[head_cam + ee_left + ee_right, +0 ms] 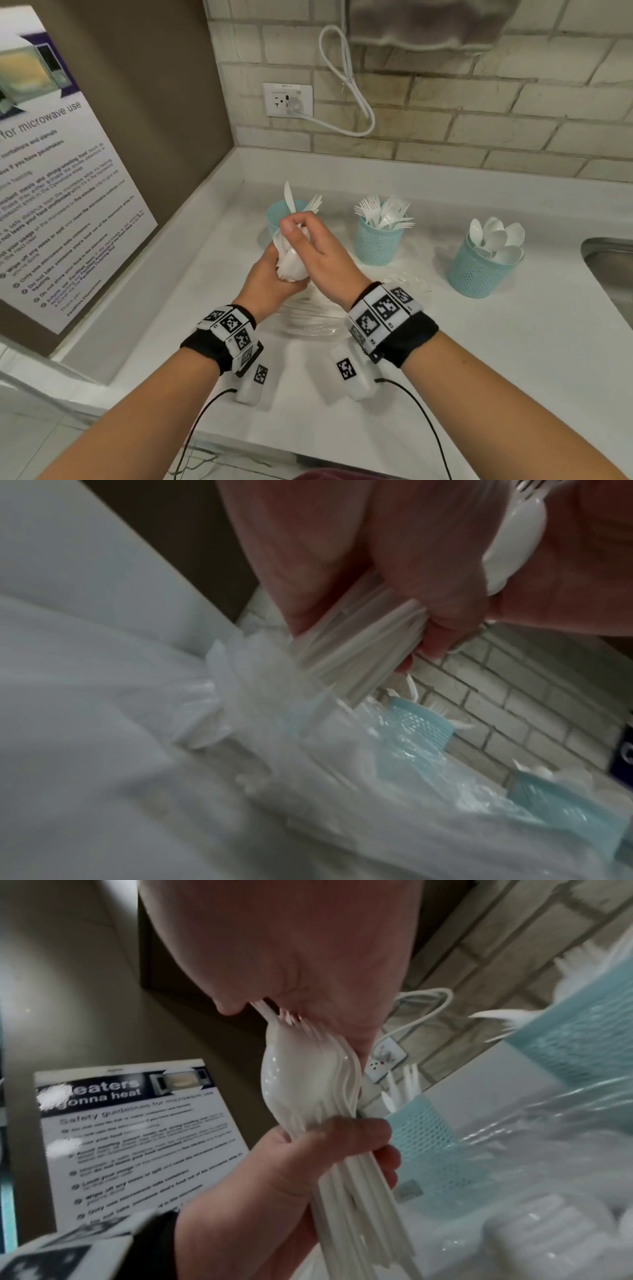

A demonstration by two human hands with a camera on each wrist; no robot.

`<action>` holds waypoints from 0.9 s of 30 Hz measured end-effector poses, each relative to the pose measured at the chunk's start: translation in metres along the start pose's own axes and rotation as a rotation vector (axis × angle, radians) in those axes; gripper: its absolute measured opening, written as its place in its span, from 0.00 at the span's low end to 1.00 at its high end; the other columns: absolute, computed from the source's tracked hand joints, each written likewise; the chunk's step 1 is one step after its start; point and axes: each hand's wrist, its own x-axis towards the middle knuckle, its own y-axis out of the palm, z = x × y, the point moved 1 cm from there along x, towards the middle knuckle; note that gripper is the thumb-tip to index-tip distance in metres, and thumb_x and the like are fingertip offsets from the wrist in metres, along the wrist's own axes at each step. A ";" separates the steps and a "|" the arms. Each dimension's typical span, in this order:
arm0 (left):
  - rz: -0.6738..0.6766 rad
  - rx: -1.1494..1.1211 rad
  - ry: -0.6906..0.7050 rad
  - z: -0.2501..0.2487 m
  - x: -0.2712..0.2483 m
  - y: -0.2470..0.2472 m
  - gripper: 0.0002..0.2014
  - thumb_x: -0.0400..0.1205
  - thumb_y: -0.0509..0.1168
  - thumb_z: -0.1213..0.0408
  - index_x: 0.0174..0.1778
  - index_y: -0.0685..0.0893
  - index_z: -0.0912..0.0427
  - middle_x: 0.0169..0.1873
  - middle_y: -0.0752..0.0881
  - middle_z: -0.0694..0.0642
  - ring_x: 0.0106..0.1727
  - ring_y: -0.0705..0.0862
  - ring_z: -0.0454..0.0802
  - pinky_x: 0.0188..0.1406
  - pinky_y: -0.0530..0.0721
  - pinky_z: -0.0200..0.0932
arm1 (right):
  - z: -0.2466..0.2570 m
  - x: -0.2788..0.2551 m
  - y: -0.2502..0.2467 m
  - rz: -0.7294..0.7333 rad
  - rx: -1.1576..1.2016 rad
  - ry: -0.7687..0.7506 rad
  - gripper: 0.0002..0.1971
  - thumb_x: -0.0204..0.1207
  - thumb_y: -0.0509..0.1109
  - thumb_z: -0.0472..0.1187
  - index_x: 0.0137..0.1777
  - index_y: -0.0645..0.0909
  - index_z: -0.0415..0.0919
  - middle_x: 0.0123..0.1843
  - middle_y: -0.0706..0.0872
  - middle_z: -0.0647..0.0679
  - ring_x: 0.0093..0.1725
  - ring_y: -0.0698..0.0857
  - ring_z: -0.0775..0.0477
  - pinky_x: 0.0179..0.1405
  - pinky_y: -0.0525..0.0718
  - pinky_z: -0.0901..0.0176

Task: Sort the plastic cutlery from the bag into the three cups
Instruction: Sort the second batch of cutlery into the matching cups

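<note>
My left hand (274,277) grips a nested bundle of white plastic cutlery (291,265) by its handles, upright above the counter. In the right wrist view the bundle (308,1074) looks like stacked forks. My right hand (296,229) reaches over it and pinches the top of the bundle; the tines vanish between thumb and fingers (291,999). Three teal mesh cups stand behind: the left cup (274,214) holds a knife and a fork, the middle cup (375,243) forks, the right cup (479,270) spoons. The clear plastic bag (308,322) lies crumpled under my hands.
A poster on microwave use (58,205) hangs on the brown side wall at the left. A wall outlet (287,99) with a white cable sits on the brick backsplash. A steel sink (613,270) begins at the right edge of the white counter (479,359).
</note>
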 end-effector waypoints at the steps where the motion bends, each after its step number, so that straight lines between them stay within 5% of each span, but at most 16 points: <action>1: -0.024 -0.032 -0.021 0.001 -0.002 -0.004 0.31 0.65 0.76 0.64 0.63 0.74 0.50 0.49 0.86 0.48 0.49 0.86 0.41 0.46 0.83 0.34 | 0.001 0.004 0.008 0.024 -0.023 -0.005 0.09 0.84 0.59 0.48 0.54 0.76 0.44 0.50 0.81 0.53 0.49 0.80 0.58 0.54 0.76 0.67; 7: 0.047 0.070 -0.126 0.011 -0.009 -0.015 0.18 0.73 0.74 0.70 0.47 0.75 0.44 0.39 0.83 0.42 0.42 0.82 0.36 0.36 0.75 0.27 | -0.027 0.013 0.034 0.095 -0.014 0.149 0.13 0.85 0.57 0.44 0.67 0.70 0.45 0.61 0.80 0.43 0.60 0.81 0.46 0.66 0.78 0.53; 11: 0.072 0.022 -0.186 0.020 -0.008 -0.019 0.17 0.74 0.75 0.65 0.55 0.78 0.51 0.44 0.87 0.45 0.46 0.85 0.38 0.42 0.79 0.30 | -0.026 0.012 0.034 0.029 0.164 0.194 0.33 0.80 0.67 0.44 0.78 0.51 0.55 0.62 0.79 0.43 0.59 0.83 0.49 0.62 0.80 0.61; 13: 0.063 -0.003 -0.200 0.024 -0.007 -0.021 0.19 0.73 0.76 0.63 0.57 0.80 0.53 0.48 0.89 0.49 0.49 0.87 0.41 0.48 0.83 0.35 | -0.026 0.013 0.031 0.002 0.193 0.206 0.31 0.79 0.67 0.47 0.77 0.55 0.57 0.62 0.80 0.45 0.58 0.83 0.52 0.63 0.79 0.60; 17: 0.074 -0.014 -0.233 0.030 -0.006 -0.021 0.17 0.70 0.79 0.64 0.52 0.83 0.52 0.46 0.90 0.50 0.49 0.88 0.46 0.52 0.85 0.41 | -0.031 0.015 0.031 0.025 0.102 0.242 0.12 0.85 0.57 0.47 0.63 0.73 0.44 0.53 0.80 0.48 0.53 0.79 0.52 0.60 0.75 0.57; 23: 0.079 -0.011 -0.238 0.033 -0.003 -0.020 0.18 0.70 0.78 0.67 0.53 0.82 0.56 0.40 0.89 0.48 0.42 0.87 0.43 0.43 0.80 0.34 | -0.032 0.018 0.020 0.041 0.229 0.287 0.22 0.83 0.58 0.34 0.76 0.64 0.46 0.59 0.77 0.51 0.56 0.78 0.57 0.52 0.76 0.76; 25: 0.078 -0.039 -0.218 0.030 -0.002 -0.020 0.15 0.73 0.76 0.68 0.53 0.81 0.58 0.35 0.90 0.50 0.37 0.88 0.45 0.41 0.82 0.39 | -0.029 0.022 0.014 0.011 0.269 0.298 0.21 0.82 0.60 0.34 0.75 0.66 0.44 0.60 0.79 0.48 0.60 0.78 0.53 0.59 0.76 0.72; 27: 0.057 -0.061 -0.185 0.023 0.002 -0.020 0.14 0.74 0.74 0.68 0.52 0.80 0.55 0.34 0.90 0.52 0.37 0.89 0.48 0.42 0.85 0.45 | -0.026 0.025 0.008 -0.034 0.264 0.299 0.13 0.82 0.62 0.38 0.64 0.78 0.46 0.60 0.82 0.48 0.63 0.79 0.49 0.71 0.75 0.55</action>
